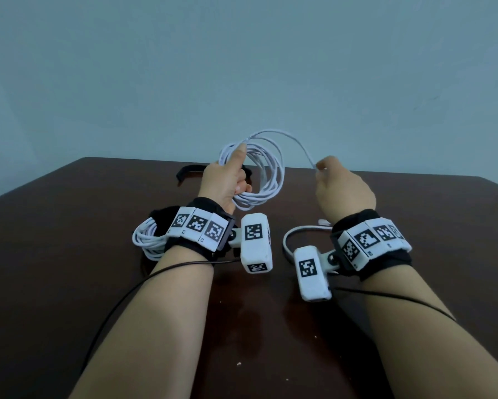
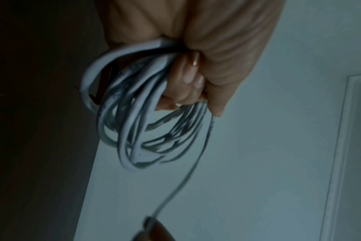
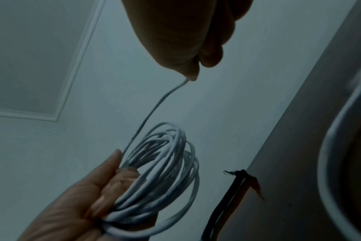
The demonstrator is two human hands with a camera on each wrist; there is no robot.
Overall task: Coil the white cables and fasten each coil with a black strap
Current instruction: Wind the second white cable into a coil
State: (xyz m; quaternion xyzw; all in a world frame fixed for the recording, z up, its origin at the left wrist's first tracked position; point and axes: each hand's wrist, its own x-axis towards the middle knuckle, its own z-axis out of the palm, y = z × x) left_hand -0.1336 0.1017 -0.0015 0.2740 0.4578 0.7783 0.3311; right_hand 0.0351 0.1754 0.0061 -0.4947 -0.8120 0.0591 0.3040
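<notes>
Head view shows two bare hands held up above a dark brown counter. The left hand has its fingers curled round a bundle of white cable loops, with the first finger pointing up along the loops. From the top of the loops one loose piece of white cable bends over to the right hand. The right hand pinches that piece between thumb and fingertips, and the rest of the cable lies on the counter under the right wrist. Beyond the loops, a black strap lies on the counter, partly hidden by the left hand. Nearer than the loops, under the left wrist, lies a finished white coil with a black band round it.
</notes>
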